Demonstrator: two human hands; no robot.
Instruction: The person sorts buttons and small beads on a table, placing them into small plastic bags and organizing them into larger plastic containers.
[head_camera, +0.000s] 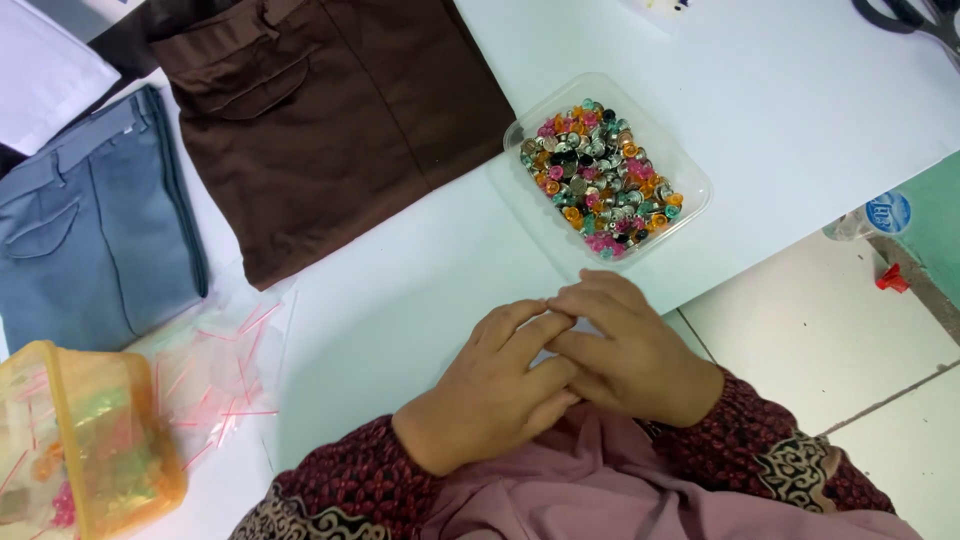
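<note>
A clear plastic tray (690, 180) sits near the surface's (420, 300) near edge, toward its right side, filled with a heap of small metal and coloured buttons (600, 180) in pink, orange, teal and silver. At the near left corner stands an amber tub (90, 440) with coloured bits inside, too blurred to tell apart. Just beside it, toward the middle, lies a loose pile of small clear bags (225, 370) with pink strips. Farther back, brown trousers (330, 120) lie folded across the middle of the surface, and blue trousers (90, 230) lie along the left edge, the two just apart. Scissors (915, 18) show at the far right corner. The left hand (495, 385) and right hand (625, 345) rest together at the near edge, just in front of the tray, fingers overlapping and loosely curled; whether they pinch something small between them cannot be told. Nothing lies between the hands and the tray. Off the right edge, a bottle (870, 218) stands on the tiled floor (850, 340).
</note>
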